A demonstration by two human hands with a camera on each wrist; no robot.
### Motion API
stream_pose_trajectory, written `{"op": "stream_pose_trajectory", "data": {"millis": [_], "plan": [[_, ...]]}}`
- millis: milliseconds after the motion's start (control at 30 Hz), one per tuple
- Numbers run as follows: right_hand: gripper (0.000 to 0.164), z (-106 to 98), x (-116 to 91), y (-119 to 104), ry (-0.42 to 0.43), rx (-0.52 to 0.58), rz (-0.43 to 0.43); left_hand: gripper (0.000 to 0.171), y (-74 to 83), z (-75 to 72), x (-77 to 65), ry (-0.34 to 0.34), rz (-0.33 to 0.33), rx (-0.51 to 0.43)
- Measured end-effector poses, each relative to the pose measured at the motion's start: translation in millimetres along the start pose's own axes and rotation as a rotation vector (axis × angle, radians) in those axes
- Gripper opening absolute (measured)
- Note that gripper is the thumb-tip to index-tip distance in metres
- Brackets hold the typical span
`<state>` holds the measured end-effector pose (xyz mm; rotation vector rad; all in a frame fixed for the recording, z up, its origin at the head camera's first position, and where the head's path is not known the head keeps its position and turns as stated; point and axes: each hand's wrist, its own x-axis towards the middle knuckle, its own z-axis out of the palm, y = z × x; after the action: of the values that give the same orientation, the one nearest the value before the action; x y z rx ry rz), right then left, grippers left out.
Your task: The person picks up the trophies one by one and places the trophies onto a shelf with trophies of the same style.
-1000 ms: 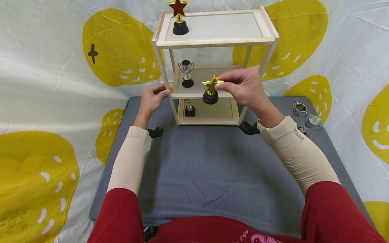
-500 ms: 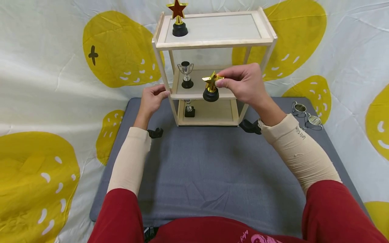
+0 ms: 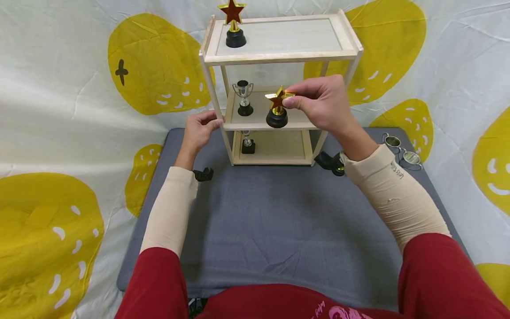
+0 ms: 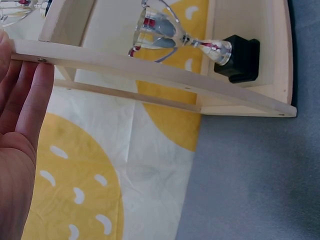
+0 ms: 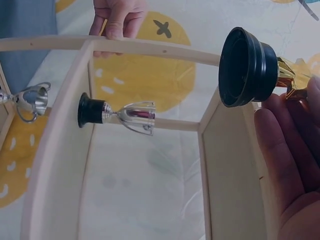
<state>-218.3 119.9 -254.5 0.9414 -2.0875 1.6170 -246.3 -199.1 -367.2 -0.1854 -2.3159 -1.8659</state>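
My right hand (image 3: 324, 106) pinches a small gold star trophy (image 3: 276, 118) by its star, the black round base hanging below. The trophy is in the air in front of the middle tier of a pale wooden shelf (image 3: 280, 58). My left hand (image 3: 198, 135) holds the shelf's left front post (image 4: 120, 65) at middle-tier height, fingers behind it in the left wrist view. On the middle tier's left side stands a silver cup trophy (image 3: 245, 110). Below it, another silver cup trophy (image 4: 242, 57) stands on the bottom tier. A larger star trophy (image 3: 236, 38) stands on the top tier, left.
Two silver cups (image 3: 411, 158) with handles stand at the right back of the grey table (image 3: 255, 221). Something small and gold (image 3: 339, 171) shows partly behind the right wrist mount. A cloth with yellow shapes (image 3: 159, 62) hangs behind the shelf.
My right hand has risen slightly with the star trophy, and the star's red face has come into view. My left hand has stayed on the post.
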Motion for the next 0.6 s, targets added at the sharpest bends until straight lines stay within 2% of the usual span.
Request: {"op": "stream_pose_trajectory", "data": {"millis": [367,600], "plan": [[0.012,-2.9,5.9,-4.9,0.006,-0.004,-0.063,0.028,0.3,0.4,0.4,0.006,-0.006,0.013],[0.012,-4.4,10.7,-11.0,0.019,0.000,-0.055,0.029,0.3,0.3,0.5,0.009,-0.005,0.029]]}}
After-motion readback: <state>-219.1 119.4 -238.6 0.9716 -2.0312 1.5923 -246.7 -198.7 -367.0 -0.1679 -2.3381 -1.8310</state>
